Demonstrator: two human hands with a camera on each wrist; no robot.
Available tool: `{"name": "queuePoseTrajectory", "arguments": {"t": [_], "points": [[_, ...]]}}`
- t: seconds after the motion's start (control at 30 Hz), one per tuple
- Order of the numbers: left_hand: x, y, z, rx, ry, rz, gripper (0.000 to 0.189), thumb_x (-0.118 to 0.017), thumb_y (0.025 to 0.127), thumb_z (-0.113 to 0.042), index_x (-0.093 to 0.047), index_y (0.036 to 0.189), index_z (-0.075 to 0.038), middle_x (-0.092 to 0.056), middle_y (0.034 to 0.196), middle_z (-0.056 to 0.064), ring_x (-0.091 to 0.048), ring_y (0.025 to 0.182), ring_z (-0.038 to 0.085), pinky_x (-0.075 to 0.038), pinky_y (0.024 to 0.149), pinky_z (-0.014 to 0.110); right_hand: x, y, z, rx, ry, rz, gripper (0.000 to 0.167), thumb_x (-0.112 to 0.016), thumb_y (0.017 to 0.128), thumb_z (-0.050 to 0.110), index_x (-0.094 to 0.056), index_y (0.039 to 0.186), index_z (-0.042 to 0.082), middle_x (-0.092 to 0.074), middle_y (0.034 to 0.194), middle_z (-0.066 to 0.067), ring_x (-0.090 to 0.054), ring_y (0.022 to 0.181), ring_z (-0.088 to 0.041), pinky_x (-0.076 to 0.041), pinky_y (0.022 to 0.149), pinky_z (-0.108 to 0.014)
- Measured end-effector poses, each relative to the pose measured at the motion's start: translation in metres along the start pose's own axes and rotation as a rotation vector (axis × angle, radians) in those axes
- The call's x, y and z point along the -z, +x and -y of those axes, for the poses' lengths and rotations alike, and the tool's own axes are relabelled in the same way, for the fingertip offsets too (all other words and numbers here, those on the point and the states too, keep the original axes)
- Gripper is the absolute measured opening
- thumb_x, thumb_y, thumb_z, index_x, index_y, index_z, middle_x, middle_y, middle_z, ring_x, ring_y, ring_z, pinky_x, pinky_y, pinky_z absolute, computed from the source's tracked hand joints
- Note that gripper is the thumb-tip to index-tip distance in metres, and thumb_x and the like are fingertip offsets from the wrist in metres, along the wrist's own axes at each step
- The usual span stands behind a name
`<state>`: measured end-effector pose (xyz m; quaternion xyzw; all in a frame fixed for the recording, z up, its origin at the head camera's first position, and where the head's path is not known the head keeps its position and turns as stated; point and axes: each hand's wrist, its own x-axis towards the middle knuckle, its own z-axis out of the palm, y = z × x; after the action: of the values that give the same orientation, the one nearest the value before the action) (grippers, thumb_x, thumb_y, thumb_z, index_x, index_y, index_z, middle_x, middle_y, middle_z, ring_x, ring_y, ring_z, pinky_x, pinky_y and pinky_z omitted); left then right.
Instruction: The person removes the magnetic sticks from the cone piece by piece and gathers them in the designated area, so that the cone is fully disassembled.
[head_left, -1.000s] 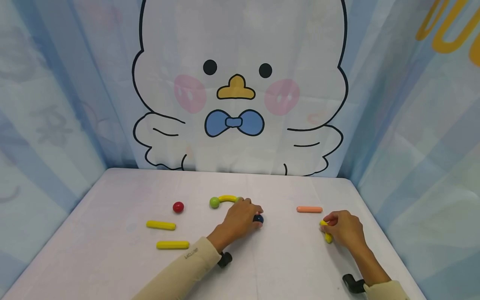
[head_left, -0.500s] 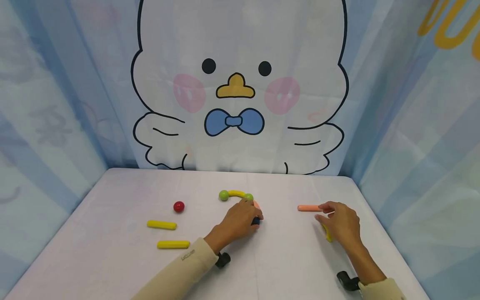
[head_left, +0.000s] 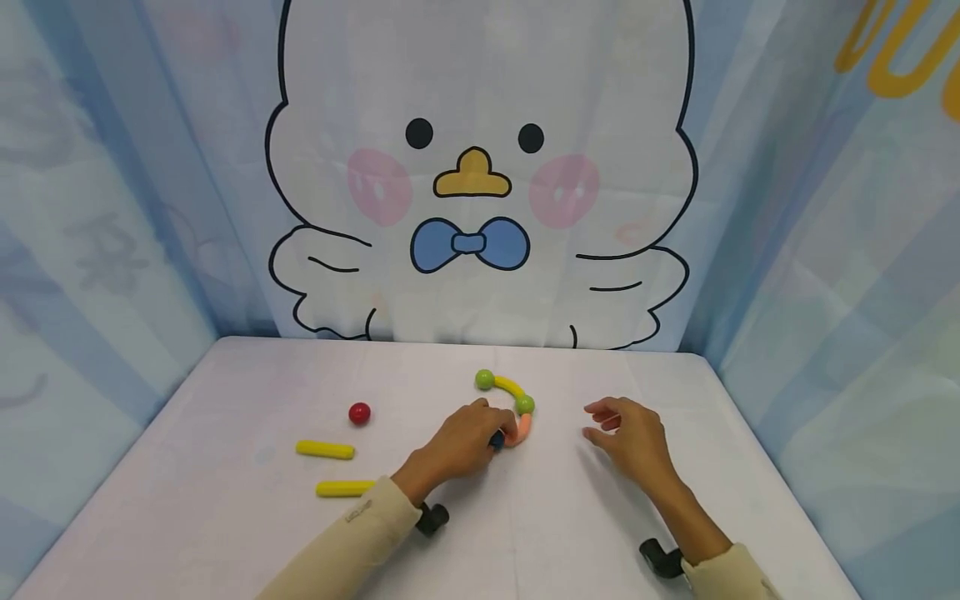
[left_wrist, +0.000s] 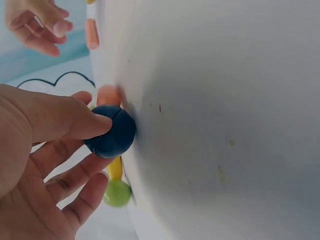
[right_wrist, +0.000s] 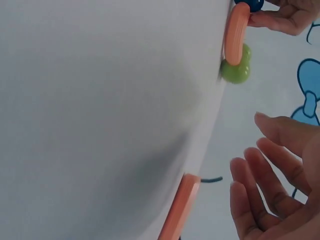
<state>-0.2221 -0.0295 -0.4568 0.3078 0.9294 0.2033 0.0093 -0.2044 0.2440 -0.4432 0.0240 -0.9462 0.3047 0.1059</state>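
Observation:
With thumb and fingers my left hand (head_left: 461, 442) pinches a dark blue ball (left_wrist: 112, 131) at the near end of a curved chain. From that ball run a curved orange stick (head_left: 523, 429), a green ball (head_left: 525, 404), a curved yellow stick (head_left: 510, 385) and another green ball (head_left: 484, 379). To the right of the chain, my right hand (head_left: 630, 437) hovers with fingers parted and nothing between them. A straight orange stick (right_wrist: 180, 207) lies on the table by it, hidden behind this hand in the head view.
On the left of the white table (head_left: 225, 500) sit a red ball (head_left: 359, 413) and two straight yellow sticks, one farther back (head_left: 325, 450) and one nearer (head_left: 343, 489), partly covered by the left sleeve. A printed curtain (head_left: 480, 308) stands behind the table.
The chain has swung round, its far end going right and back, while my left hand drew the blue ball slightly left. My right hand let go of a curved yellow stick and moved left.

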Motion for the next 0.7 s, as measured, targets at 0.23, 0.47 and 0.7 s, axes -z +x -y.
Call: {"name": "queuePoseTrajectory", "arguments": {"t": [0.23,0.47,0.7], "points": [[0.001,-0.003,0.008,0.075,-0.002,0.013,0.033,-0.083,0.093,-0.013,-0.073,0.124,-0.02,-0.073,0.118,-0.003,-0.058,0.105,0.014,-0.055,0.098,0.035,-0.029,0.009,0.028,-0.012,0.021,0.099,0.035,-0.09,0.086,0.018,-0.078,0.119,0.012,-0.076,0.105,-0.006,-0.07,0.09,-0.018,-0.061,0.08,-0.035],[0.002,-0.005,0.008,0.12,0.008,0.017,0.03,-0.085,0.092,-0.02,-0.073,0.12,-0.021,-0.071,0.115,0.001,-0.059,0.106,0.017,-0.056,0.1,0.04,-0.056,0.017,0.051,-0.027,0.004,0.162,0.044,-0.086,0.09,0.028,-0.073,0.129,0.013,-0.076,0.093,-0.005,-0.066,0.084,-0.019,-0.054,0.071,-0.033],[-0.002,-0.006,0.009,0.083,0.015,0.019,0.028,-0.084,0.093,-0.019,-0.075,0.119,-0.022,-0.069,0.112,0.002,-0.06,0.104,0.019,-0.056,0.097,0.04,-0.071,0.027,0.059,-0.044,-0.036,0.153,0.054,-0.09,0.086,0.024,-0.069,0.134,0.009,-0.071,0.084,-0.004,-0.061,0.078,-0.02,-0.047,0.07,-0.033]]}}
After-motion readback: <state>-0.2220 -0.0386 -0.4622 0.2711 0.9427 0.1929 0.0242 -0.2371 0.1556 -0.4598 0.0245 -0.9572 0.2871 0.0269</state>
